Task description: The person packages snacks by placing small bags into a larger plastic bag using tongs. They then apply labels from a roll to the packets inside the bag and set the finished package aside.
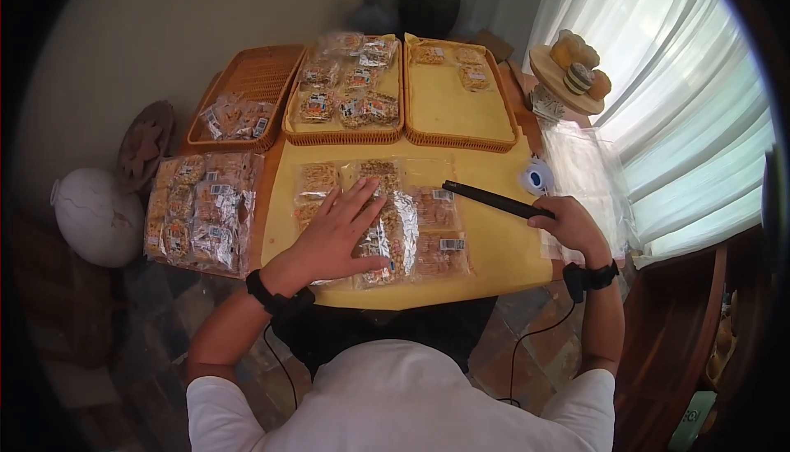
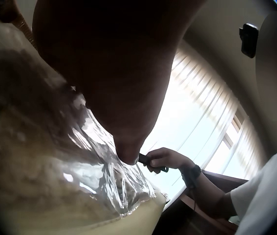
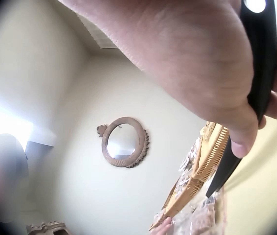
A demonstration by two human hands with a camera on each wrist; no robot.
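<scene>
A person in a white shirt [image 1: 387,403] lays the left hand [image 1: 336,238] over a clear bag of snack packets [image 1: 428,213], which lies on yellow paper [image 1: 502,246] covering much of the worktop [image 1: 270,174]. The left grip is open, fingers spread, palm down on the bag. The right grip is closed, fingers and thumb curled round the handle of a long black tool [image 1: 494,201]; the right hand [image 1: 572,226] is to the right of the bag, the tool's tip near its far right corner. Whether tip and plastic touch cannot be told. Beyond the bag stand three wicker baskets [image 1: 346,137] with packets inside. A second packed bag [image 1: 202,213] lies to its left; a small white-and-blue item [image 1: 536,178] and clear plastic sheets [image 1: 580,164] lie to its right.
</scene>
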